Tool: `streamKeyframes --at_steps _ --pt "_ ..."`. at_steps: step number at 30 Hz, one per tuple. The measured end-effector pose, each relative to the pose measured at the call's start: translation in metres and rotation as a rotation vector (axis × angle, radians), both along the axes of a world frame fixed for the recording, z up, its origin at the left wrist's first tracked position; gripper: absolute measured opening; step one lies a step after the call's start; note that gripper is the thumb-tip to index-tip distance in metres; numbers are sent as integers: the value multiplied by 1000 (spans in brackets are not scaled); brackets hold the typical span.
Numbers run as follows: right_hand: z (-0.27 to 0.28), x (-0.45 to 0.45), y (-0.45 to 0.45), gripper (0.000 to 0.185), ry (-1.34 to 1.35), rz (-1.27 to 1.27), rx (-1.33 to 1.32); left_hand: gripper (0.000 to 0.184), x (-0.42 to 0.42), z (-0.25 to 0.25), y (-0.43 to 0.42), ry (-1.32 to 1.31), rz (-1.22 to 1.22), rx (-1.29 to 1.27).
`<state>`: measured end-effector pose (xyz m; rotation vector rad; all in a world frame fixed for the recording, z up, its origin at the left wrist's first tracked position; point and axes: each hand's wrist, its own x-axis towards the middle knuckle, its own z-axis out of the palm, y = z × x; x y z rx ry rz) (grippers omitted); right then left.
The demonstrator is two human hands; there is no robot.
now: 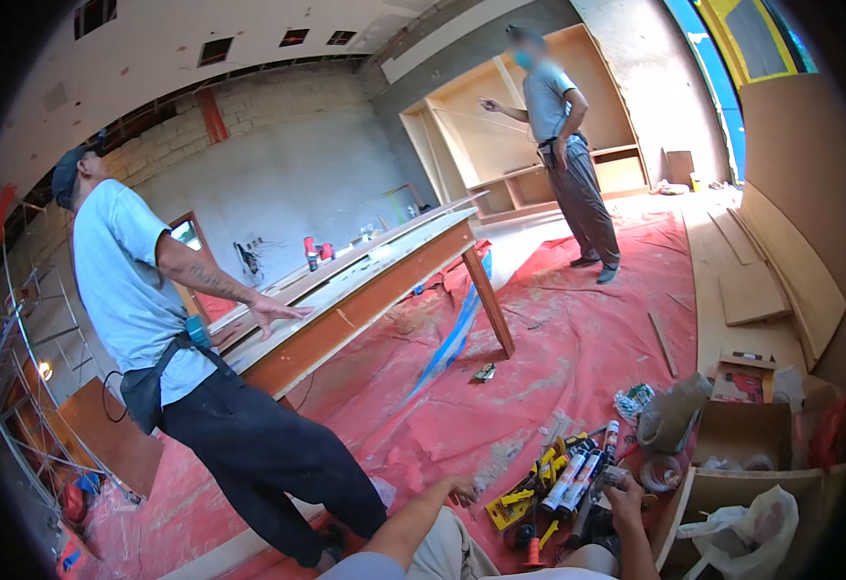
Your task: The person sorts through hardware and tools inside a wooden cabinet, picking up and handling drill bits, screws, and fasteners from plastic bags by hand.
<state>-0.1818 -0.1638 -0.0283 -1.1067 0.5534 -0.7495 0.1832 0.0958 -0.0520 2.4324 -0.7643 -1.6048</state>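
Near the bottom centre my left hand (461,490) hangs over my knee, beside the red floor sheet; its fingers are too small to make out. My right hand (623,495) is closed around a small greyish object (615,475) that I cannot make out. Between my hands lies a pile of tools and tubes on the floor. White sealant tubes (572,480) lie side by side in it, with yellow tools (548,468) around them. A yellow package (509,509) is at the pile's left side, and an orange-red tool (534,552) is nearest to me.
A person (133,251) leans on a long wooden table (346,324) at left. Another person (568,135) stands by wooden shelving (500,179). Open boxes (744,435), a plastic bag (766,527) and wooden boards (752,290) are at right. Scaffolding (31,338) stands far left.
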Motion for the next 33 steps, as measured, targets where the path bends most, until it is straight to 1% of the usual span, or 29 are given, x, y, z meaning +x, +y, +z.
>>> streamKeyframes --at_steps 1,4,7,10,13,17,20,23,28,31,33 --pt "-2 2 0 19 -7 2 23 27 -3 5 -1 2 -1 7" --pt "3 0 1 18 -45 -5 14 41 7 -7 -1 7 -13 29" --pt "-8 5 -2 17 -25 -14 -35 44 7 -10 -1 -2 -4 41" --pt "-15 8 -4 18 -1 -16 -35 44 9 -8 -3 4 -33 42" --pt "-26 9 -6 20 16 -7 -50 27 -1 5 -1 -2 28 0" --pt "-28 12 -6 22 -39 15 -6 26 8 -9 2 72 45 0" --pt "-18 10 -4 23 -45 21 -27 26 4 -4 1 40 27 3" --pt "-18 10 -4 22 -14 31 3 26 1 2 -1 15 19 3" --pt "-6 8 -2 18 1 20 -20 28 -4 10 -4 -3 -4 11" --pt "-5 8 -2 14 -2 -6 -10 30 10 -10 -4 59 13 38" --pt "-8 8 -2 12 12 -15 -15 31 4 -6 -4 28 20 15"
